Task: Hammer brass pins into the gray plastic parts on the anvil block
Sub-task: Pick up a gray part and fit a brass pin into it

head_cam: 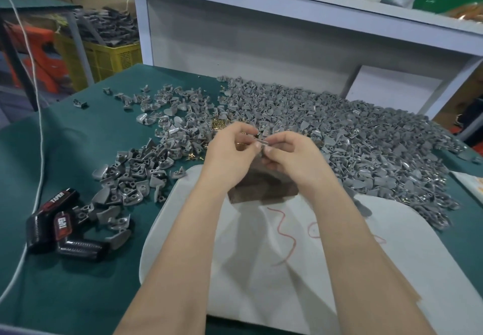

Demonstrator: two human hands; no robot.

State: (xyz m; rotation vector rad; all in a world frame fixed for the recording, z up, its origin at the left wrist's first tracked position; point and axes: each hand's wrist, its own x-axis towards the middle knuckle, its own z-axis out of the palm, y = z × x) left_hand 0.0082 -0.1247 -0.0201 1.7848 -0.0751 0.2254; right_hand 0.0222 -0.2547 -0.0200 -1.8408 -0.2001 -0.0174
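Far left: thin white cord [34, 115] runs down the green table mat [78, 282]. Near left: black-and-red plastic tape dispensers [52, 219], idle. Right of them, a loose scatter of gray moulded plastic parts [130, 175]. A small heap of short brass pins [222, 123] lies just beyond my left hand.

My left hand [230, 149] has its fingers curled, pinching one end of a single gray plastic part [261, 142]. I cannot tell whether a pin is already under those fingertips; too small. My right hand [295, 157] is curled too and pinches the other end of the same part. Both hands hover above the dark brown anvil block [261, 188], which sits on a white cloth [261, 256]. The part is held up, not on the block. Right side and far: the big pile of gray plastic parts [366, 138], reaching up to the white shelf frame [261, 47].

Step, as I judge it: fitting or checking a pin in the part by hand, before any hammering. Next move calls for setting the part flat on the block with the pin upright, one hand steadying it, the other freed for a hammer. No hammer in view, so it has to be found first.
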